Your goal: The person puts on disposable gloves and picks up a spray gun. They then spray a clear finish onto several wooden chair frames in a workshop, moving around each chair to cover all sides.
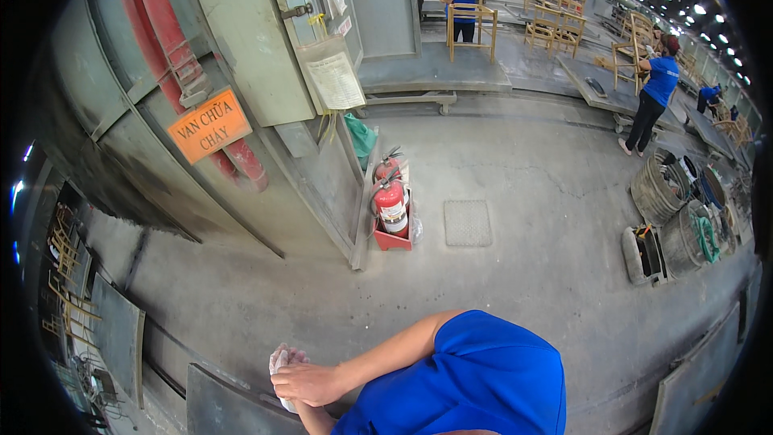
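Both of my hands are together at the lower left, above the edge of a grey flat board. My left hand (291, 355) is partly wrapped in a thin white material that looks like a glove (279, 361). My right hand (312, 384) lies across it, bare, its fingers closed round the white material at my left hand and wrist. Most of my left fingers are covered or too small to make out. My right forearm reaches over from a blue sleeve (503, 362).
Red fire extinguishers (392, 207) stand in a red holder beside a grey metal cabinet (241, 40). A floor grate (467, 222) lies ahead. Bins (662, 187) stand at the right. People in blue handle wooden chairs (469, 20) on flat platforms farther off. A grey board (221, 403) is near me.
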Action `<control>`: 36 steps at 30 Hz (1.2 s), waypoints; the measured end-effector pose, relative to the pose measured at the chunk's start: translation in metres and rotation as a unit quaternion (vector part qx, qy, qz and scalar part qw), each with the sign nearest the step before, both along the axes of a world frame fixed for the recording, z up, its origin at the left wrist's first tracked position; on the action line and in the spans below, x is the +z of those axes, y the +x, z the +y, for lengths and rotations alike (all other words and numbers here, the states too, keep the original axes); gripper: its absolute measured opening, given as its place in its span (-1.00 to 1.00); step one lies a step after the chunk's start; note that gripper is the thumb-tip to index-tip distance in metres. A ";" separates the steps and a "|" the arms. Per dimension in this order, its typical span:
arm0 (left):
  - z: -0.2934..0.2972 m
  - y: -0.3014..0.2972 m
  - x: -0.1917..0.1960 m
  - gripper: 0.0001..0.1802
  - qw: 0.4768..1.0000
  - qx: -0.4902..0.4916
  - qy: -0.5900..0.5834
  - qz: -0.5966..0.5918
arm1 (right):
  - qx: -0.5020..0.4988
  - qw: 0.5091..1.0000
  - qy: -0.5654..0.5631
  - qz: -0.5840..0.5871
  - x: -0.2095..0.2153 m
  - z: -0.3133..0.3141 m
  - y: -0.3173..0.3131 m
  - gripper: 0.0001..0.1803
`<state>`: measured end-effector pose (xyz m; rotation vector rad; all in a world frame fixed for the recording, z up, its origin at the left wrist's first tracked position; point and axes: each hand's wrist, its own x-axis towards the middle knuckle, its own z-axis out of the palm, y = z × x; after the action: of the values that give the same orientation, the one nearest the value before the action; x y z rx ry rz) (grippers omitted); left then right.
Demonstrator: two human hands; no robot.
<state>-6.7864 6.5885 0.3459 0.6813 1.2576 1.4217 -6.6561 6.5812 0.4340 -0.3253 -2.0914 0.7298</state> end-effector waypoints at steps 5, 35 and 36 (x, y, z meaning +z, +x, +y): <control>0.000 0.001 0.002 -0.42 1.000 -0.008 -0.010 -0.001 | -0.002 0.998 0.014 -0.054 0.001 0.001 0.002 -0.91; 0.026 0.008 -0.010 -0.75 0.973 0.136 0.021 -0.183 | 0.003 0.997 -0.035 -0.063 0.018 0.030 0.005 -0.67; 0.028 0.006 -0.019 -0.75 0.969 0.163 0.016 -0.186 | 0.005 0.996 -0.039 -0.081 0.015 0.036 0.001 -0.63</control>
<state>-6.7800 6.6168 0.3267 0.2127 1.0781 1.7473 -6.6551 6.6170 0.4490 -0.4310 -2.2221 0.8159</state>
